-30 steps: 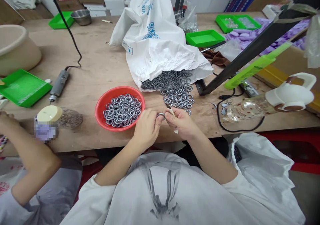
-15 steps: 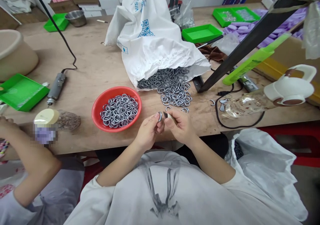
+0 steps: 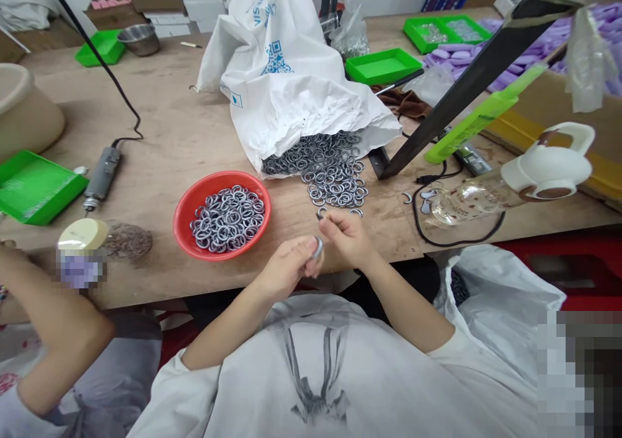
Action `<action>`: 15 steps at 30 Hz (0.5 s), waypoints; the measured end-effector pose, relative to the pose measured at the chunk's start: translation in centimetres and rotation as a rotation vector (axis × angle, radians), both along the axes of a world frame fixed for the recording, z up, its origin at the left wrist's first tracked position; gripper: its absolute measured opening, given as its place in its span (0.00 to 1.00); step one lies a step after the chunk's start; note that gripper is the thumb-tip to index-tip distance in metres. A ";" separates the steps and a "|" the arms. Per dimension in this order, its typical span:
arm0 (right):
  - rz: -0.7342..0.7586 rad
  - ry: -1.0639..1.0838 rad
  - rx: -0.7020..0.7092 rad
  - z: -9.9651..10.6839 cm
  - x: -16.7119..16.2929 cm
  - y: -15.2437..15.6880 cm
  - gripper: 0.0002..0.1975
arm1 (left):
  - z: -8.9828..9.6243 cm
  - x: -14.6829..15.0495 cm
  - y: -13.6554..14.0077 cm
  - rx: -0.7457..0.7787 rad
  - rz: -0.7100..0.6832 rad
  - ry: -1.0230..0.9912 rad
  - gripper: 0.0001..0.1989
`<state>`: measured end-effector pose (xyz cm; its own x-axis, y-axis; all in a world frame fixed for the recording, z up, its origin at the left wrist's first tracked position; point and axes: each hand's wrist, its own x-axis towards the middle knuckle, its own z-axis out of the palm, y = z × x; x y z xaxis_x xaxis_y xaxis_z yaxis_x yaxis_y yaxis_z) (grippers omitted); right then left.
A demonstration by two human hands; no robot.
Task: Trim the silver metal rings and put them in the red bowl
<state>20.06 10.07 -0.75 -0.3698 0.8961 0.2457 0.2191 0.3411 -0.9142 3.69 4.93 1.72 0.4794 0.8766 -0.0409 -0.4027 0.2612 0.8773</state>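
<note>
My left hand (image 3: 289, 266) is closed on a grey ring (image 3: 317, 248), pinched between thumb and fingers above the table's front edge. Just to its right and a little higher, my right hand (image 3: 352, 240) is closed on a small blade (image 3: 321, 214); only its dark tip shows and the fingers cover the rest. The two hands are slightly apart. Left of them stands a red bowl (image 3: 178, 227) filled with similar rings (image 3: 228, 218). Beyond my right hand, a heap of loose rings (image 3: 335, 185) spills from the mouth of a white sack (image 3: 311, 107).
A co-worker's arm (image 3: 63, 321) rests at the left, near a lidded jar (image 3: 129, 240) and a grey rotary tool (image 3: 103, 173). A slanting black post (image 3: 451, 98) and a bottle with a white lid (image 3: 547, 169) stand right. Green trays (image 3: 383, 67) lie farther back.
My right hand has drawn up and away from the ring, opening a gap between the hands. My left hand has lowered slightly and turned with the ring. The view has shifted a little.
</note>
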 end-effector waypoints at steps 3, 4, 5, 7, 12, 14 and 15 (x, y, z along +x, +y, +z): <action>-0.143 -0.023 -0.112 -1.5 0.3 1.2 0.29 | 1.1 -2.0 -0.2 0.239 0.020 0.239 0.26; -0.172 -0.071 -0.110 -1.7 0.4 1.3 0.29 | 1.5 -3.0 0.0 0.342 0.134 0.387 0.25; -0.191 -0.133 -0.099 -1.8 0.4 1.4 0.29 | 1.8 -4.1 0.2 0.444 0.267 0.557 0.22; -0.214 -0.265 -0.072 -1.6 0.5 1.3 0.26 | 2.1 -6.6 1.1 0.592 0.510 0.903 0.17; -0.371 -0.487 -0.087 -1.3 2.2 2.3 0.22 | 0.9 -11.1 2.9 0.740 0.742 1.558 0.21; -0.489 -0.561 -0.064 -1.4 3.7 3.8 0.21 | 0.5 -11.0 2.8 0.813 0.773 1.603 0.23; -0.538 -0.595 -0.049 -1.4 4.4 4.7 0.20 | 0.4 -10.3 2.5 0.875 0.783 1.560 0.23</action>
<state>24.49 14.77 -2.13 0.0591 0.9933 0.0989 0.7972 0.0126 -0.6035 -6.65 7.40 2.10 0.0177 0.8544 0.5194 0.9371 -0.1953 0.2893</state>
